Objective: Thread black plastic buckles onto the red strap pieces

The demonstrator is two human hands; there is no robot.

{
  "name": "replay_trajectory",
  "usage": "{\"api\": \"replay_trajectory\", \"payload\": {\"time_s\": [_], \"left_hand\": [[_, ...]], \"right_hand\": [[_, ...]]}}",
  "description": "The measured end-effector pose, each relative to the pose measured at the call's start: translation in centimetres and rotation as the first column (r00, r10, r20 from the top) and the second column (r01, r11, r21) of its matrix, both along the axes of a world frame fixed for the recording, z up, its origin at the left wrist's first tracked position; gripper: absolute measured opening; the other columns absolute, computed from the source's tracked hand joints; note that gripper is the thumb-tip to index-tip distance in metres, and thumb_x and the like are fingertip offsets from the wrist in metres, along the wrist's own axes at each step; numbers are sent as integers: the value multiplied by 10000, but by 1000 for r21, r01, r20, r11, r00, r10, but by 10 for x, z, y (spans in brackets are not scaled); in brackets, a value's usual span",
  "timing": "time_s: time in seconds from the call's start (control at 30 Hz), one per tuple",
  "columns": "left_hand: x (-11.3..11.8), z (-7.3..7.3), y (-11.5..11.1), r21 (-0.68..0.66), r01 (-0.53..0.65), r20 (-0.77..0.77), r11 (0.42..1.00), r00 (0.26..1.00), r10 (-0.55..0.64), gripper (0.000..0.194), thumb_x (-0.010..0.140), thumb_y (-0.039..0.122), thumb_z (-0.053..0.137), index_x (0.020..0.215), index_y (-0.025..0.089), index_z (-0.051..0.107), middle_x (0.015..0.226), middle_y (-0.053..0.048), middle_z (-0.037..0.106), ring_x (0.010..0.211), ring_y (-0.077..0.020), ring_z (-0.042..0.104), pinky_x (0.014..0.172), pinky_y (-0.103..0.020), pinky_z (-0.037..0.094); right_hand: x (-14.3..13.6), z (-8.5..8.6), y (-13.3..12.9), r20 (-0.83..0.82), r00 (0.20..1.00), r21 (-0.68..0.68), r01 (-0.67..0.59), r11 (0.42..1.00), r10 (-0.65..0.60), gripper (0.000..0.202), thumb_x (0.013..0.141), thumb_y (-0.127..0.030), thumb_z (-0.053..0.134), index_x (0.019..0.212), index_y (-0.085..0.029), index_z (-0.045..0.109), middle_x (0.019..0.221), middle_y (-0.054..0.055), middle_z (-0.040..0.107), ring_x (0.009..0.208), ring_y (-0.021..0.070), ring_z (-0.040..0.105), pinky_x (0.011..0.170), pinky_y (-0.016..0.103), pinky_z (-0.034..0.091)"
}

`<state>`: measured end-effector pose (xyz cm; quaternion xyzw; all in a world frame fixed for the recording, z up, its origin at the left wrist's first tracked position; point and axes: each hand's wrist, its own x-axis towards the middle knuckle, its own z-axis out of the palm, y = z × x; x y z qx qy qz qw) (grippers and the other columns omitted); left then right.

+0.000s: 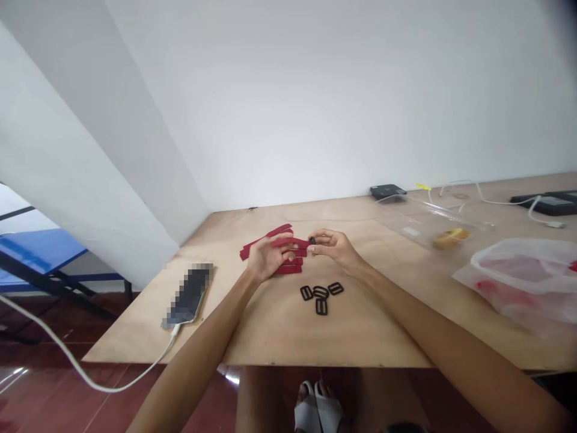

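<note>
Right forearm (428,322) nearest — right hand (338,248) fingers pinch black buckle (312,240) at three-o'clock end of red strap (299,242), long axis nine-to-three; left hand (265,258) fingers grasp strap — loose buckles (320,293) toward six o'clock.

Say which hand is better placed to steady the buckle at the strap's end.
Right hand, I'd judge: its fingers pinch the black buckle, while the left hand holds the red strap.
</note>
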<state>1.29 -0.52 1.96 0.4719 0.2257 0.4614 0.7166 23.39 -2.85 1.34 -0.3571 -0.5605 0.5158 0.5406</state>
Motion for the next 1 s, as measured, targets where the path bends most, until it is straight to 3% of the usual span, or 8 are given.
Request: {"api": "replay_trajectory", "payload": {"time_s": [0.17,0.3,0.4,0.5,0.8,1.0], "left_hand": [[0,-1,-1,32,-16,-4,999,1000,16,266,735,236,662,966,108,692,931,-153,695,941,-271,658,672,-314,491],[4,1,-5,95,-24,-49,995,998,29,238,809,350,716,885,141,632,853,-81,647,807,-192,641,676,-298,507],[7,2,-7,113,-11,-175,994,984,31,306,807,415,728,819,159,562,823,-33,606,682,-142,611,641,-290,509],[9,3,-10,131,62,-305,989,952,-20,301,811,421,705,834,157,562,857,-52,628,701,-163,637,609,-283,504],[9,6,-14,242,200,-433,949,898,-79,220,862,324,603,767,124,597,781,-83,669,675,-176,660,610,-277,499],[5,4,-13,271,261,-481,927,870,-104,301,877,411,665,805,120,634,776,-81,683,683,-162,658,657,-282,515]], "right_hand": [[-8,-5,-2,-128,992,-68,-22,997,13,445,552,-342,910,923,-164,740,830,34,726,638,130,632,675,298,527],[-7,-7,0,-123,992,-64,29,998,-37,432,547,-348,910,909,-170,754,854,44,731,656,132,626,633,278,516],[-4,-6,1,-61,994,-3,91,996,-91,411,558,-359,906,899,-180,763,909,61,746,774,172,666,693,292,534],[-3,-4,0,25,994,68,103,992,-105,393,575,-365,903,895,-183,766,980,76,753,906,214,681,824,334,541],[0,5,-8,260,965,198,-96,975,42,437,628,-424,874,971,-174,770,1015,89,729,918,239,674,840,372,535],[-2,7,-12,306,950,241,-137,961,59,407,642,-427,870,952,-182,774,1008,89,720,909,237,669,833,366,528]]}}
